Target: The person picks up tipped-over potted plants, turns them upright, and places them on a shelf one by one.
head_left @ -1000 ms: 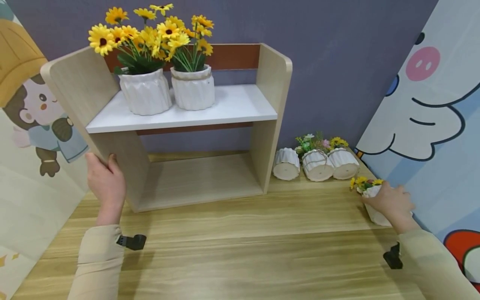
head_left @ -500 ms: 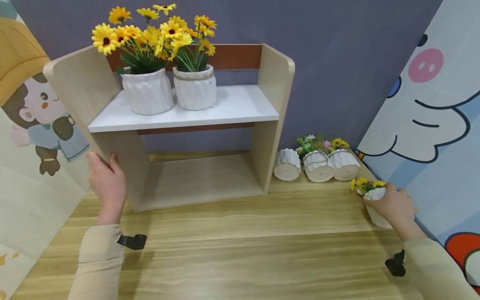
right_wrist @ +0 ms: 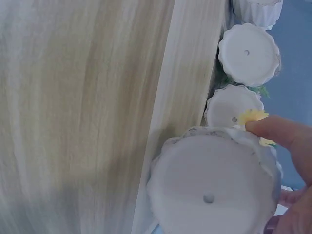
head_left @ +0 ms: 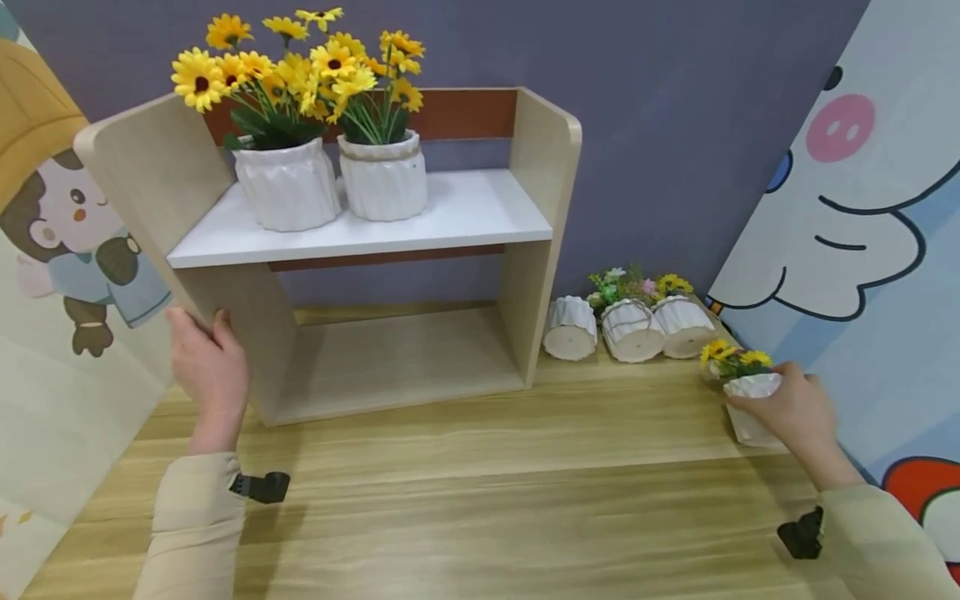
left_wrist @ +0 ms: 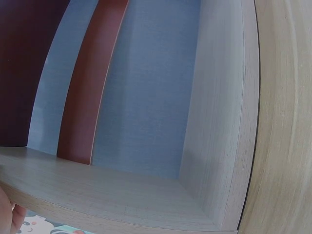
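In the head view my right hand [head_left: 806, 412] grips a white fluted flower pot [head_left: 752, 387] with yellow flowers [head_left: 735, 358] at the table's right side. The right wrist view looks straight at this pot's round base [right_wrist: 195, 165] with its small hole, thumb at its edge. My left hand [head_left: 212, 367] holds the left side panel of a two-tier wooden shelf [head_left: 405, 354], thumb on the inner face. On its white upper board stand two upright white pots, a left one [head_left: 288, 187] and a twine-tied one [head_left: 382, 179], both with yellow daisies.
Three white pots lie on their sides right of the shelf: a left one [head_left: 571, 329], a twine-tied middle one [head_left: 633, 331] and a right one [head_left: 684, 327]. Behind stands a grey-purple wall [head_left: 652, 125]; a cartoon-printed wall [head_left: 847, 233] borders the wood-grain table [head_left: 480, 500] on the right.
The pot in my right hand has tipped toward upright, its flowers showing more. My right wrist has swung slightly outward. The left hand keeps its hold on the shelf panel.
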The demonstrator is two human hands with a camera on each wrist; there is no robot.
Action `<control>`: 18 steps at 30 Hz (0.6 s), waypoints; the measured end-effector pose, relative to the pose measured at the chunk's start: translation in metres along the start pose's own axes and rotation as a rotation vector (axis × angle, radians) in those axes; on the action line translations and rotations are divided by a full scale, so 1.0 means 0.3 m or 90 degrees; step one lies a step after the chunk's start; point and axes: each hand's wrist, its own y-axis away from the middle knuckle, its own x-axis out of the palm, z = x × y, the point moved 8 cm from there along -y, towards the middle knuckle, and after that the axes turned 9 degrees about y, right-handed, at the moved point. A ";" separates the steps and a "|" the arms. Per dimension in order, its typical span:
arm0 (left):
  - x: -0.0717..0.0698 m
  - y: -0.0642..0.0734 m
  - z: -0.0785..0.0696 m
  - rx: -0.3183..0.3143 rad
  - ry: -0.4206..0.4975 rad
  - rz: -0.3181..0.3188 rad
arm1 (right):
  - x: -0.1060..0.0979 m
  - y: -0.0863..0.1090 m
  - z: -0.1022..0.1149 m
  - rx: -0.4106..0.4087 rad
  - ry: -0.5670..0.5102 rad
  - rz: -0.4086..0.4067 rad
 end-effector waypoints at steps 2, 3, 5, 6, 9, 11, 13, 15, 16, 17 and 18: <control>-0.004 0.001 -0.002 0.004 -0.002 -0.002 | -0.001 0.004 0.006 -0.003 -0.009 -0.011; -0.005 0.001 -0.004 0.004 -0.003 -0.001 | -0.001 0.005 0.008 -0.004 -0.015 -0.016; -0.009 0.002 -0.007 0.005 -0.003 0.001 | 0.002 0.006 0.015 -0.007 -0.026 -0.026; -0.009 0.002 -0.008 0.005 -0.004 0.002 | 0.003 0.007 0.019 -0.007 -0.032 -0.031; -0.012 0.003 -0.010 0.005 -0.002 0.003 | 0.002 0.008 0.031 -0.008 -0.047 -0.048; -0.010 0.003 -0.010 0.010 0.001 0.002 | 0.001 0.010 0.037 -0.009 -0.058 -0.060; -0.009 0.004 -0.010 0.014 0.003 0.002 | -0.001 0.010 0.043 -0.009 -0.066 -0.072; -0.008 0.005 -0.010 0.017 0.004 0.002 | 0.000 0.011 0.047 -0.005 -0.072 -0.079; -0.008 0.005 -0.010 0.017 0.004 0.003 | 0.001 0.011 0.047 -0.002 -0.075 -0.081; -0.007 0.005 -0.010 0.016 0.003 0.004 | 0.003 0.011 0.046 0.002 -0.078 -0.082; -0.006 0.006 -0.010 0.016 0.003 0.005 | 0.006 0.012 0.046 0.007 -0.081 -0.083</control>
